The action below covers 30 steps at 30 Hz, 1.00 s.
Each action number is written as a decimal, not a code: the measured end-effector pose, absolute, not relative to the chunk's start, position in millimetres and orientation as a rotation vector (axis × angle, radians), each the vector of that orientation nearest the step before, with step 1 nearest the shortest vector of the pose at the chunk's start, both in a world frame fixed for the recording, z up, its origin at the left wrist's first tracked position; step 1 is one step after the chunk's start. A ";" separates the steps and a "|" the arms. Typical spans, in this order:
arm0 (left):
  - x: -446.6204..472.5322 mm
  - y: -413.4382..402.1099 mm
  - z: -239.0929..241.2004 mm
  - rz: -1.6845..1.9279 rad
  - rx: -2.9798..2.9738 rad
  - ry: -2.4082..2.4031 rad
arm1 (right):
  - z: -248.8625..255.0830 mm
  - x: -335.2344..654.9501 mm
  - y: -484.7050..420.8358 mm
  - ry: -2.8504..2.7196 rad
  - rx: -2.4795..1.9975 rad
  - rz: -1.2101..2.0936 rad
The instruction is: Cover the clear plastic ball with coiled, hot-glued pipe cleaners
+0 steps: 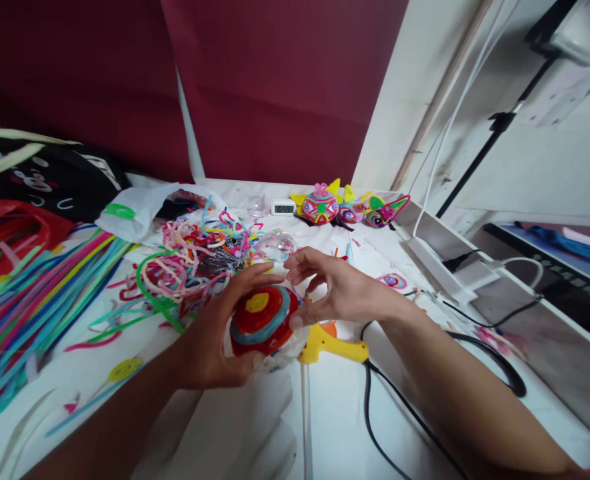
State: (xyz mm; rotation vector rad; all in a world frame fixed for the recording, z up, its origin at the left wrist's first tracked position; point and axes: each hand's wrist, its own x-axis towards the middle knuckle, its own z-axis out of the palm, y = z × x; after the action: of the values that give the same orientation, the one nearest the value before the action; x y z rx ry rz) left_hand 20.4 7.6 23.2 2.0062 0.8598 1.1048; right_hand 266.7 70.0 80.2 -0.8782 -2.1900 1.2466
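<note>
A clear plastic ball has coiled red, blue and yellow pipe cleaners on its upper side. My left hand is wrapped round the ball's left side, thumb below and fingers over the top. My right hand is at the ball's upper right, its fingers curved and apart from the thumb. The right thumb tip overlaps the ball's edge; whether it presses on it I cannot tell. Just right of the ball lies a yellow hot glue gun, its front part hidden behind the ball and hand.
A tangled heap of pipe cleaner pieces lies behind my left hand, with long pipe cleaners farther left. Several decorated figures stand at the back beside a small digital clock. A black cord and a power strip are on the right.
</note>
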 end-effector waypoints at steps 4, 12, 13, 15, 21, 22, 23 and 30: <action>12.3 9.5 25.0 1.032 1.913 0.835 | 71.3 261.7 73.7 -2.079 -0.761 1.528; 7.3 21.5 38.0 0.985 1.742 0.778 | 67.9 254.8 73.1 -1.880 -0.754 1.725; 7.8 23.2 40.9 0.977 1.725 0.764 | 68.5 254.3 73.1 -1.866 -0.714 1.744; 8.8 26.1 48.3 0.954 1.713 0.730 | 70.0 253.1 73.0 -1.826 -0.605 1.791; 9.3 37.8 66.9 0.868 1.766 0.651 | 72.0 251.8 73.0 -1.709 -0.500 1.918; 9.1 40.9 68.7 0.868 1.772 0.656 | 71.9 252.0 73.3 -1.696 -0.502 1.894; 9.2 44.0 70.5 0.876 1.777 0.661 | 71.9 252.2 73.7 -1.687 -0.504 1.863; 17.8 61.5 87.3 1.030 1.760 0.718 | 81.0 259.0 77.9 -1.602 -0.650 1.642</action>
State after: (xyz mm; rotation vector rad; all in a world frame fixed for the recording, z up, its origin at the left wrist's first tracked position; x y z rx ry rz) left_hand 17.8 61.5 87.3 1.7600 0.7177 1.0300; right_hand 259.0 77.9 81.0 -0.6499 -1.6016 1.6419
